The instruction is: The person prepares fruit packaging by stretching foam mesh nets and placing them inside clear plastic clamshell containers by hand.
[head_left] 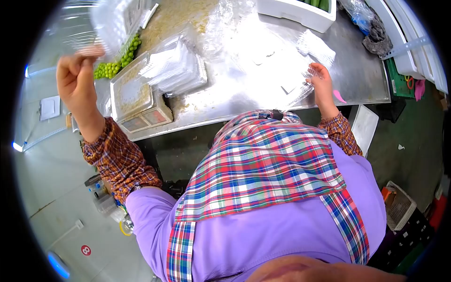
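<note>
My left hand (79, 81) is raised at the far left with its fingers curled together. Its fingertips are blurred against a stack of clear ribbed plastic containers (77, 26), so what they pinch cannot be made out. Green grapes (109, 70) lie just right of that hand. My right hand (322, 83) pinches the edge of a clear plastic container (303, 95) at the table's front edge. Glare washes out most of this container. White textured pads (315, 48) lie just beyond my right fingers.
On the metal table (197, 110), a scale (134, 101) stands at left beside a stack of white pads (176, 68). Crumpled clear plastic (225, 33) lies farther back. A white foam box (296, 16) holds green vegetables at the back. White crates (404, 37) stand at right.
</note>
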The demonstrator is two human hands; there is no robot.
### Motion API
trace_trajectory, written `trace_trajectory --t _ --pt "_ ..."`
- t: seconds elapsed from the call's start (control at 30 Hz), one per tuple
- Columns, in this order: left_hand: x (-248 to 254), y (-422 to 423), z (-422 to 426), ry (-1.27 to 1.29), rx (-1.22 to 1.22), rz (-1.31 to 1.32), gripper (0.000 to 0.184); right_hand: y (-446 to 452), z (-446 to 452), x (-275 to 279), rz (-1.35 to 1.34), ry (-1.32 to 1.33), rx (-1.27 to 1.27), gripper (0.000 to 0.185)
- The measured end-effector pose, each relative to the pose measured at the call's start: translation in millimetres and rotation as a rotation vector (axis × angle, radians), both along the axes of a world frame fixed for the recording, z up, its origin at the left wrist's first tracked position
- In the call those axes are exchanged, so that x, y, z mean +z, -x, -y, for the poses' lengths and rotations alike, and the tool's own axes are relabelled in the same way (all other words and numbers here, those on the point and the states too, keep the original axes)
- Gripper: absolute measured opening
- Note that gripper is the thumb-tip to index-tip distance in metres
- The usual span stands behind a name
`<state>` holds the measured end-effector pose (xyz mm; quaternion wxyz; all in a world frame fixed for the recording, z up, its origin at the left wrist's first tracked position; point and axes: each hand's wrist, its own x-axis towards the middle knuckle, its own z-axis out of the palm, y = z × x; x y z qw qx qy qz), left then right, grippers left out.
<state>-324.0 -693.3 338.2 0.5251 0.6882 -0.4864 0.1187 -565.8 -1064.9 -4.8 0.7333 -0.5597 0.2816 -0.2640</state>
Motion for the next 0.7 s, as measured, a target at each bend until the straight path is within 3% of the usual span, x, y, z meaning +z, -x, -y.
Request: trace_trajectory --t 0.1,0.17,0.23,0.4,0.5,0.63,0.7 --pt "-17.4 -38.3 -17.6 -0.289 0.073 -0.033 0.018 -1.1 0.9 -5.7 0.013 -0.014 -0.022 0.042" --pt "-39.7 -25.9 -2.5 -0.519 0.238 0.065 0.041 -2.7 -1.1 -6.7 0.011 -0.032 -0.030 0.041" --pt "-78.4 -53.4 -19.0 -0.754 0.205 0.101 0.066 -4.5 -5.5 -4.9 0.007 -0.033 -0.035 0.040" --pt "-149.7 -85.5 -41.9 -1.032 0.181 -0.106 0.057 -9.3 -9.3 -0.4 -0.027 -0.066 -0.031 0.038" --pt "-152.0 -91.8 -43.8 -0.990 0.209 0.033 0.055 -9.9 -11.5 3.5 -0.027 -0.057 -0.004 0.038" --pt "-111.9 -69.9 -26.0 -1.181 0.378 0.173 0.053 -13.6 -9.5 3.5 -0.063 -0.058 -0.018 0.037" --pt "-115.5 -66.9 -31.6 -1.100 0.353 0.274 0.054 -16.1 -10.9 2.0 -0.079 -0.081 -0.024 0.037"
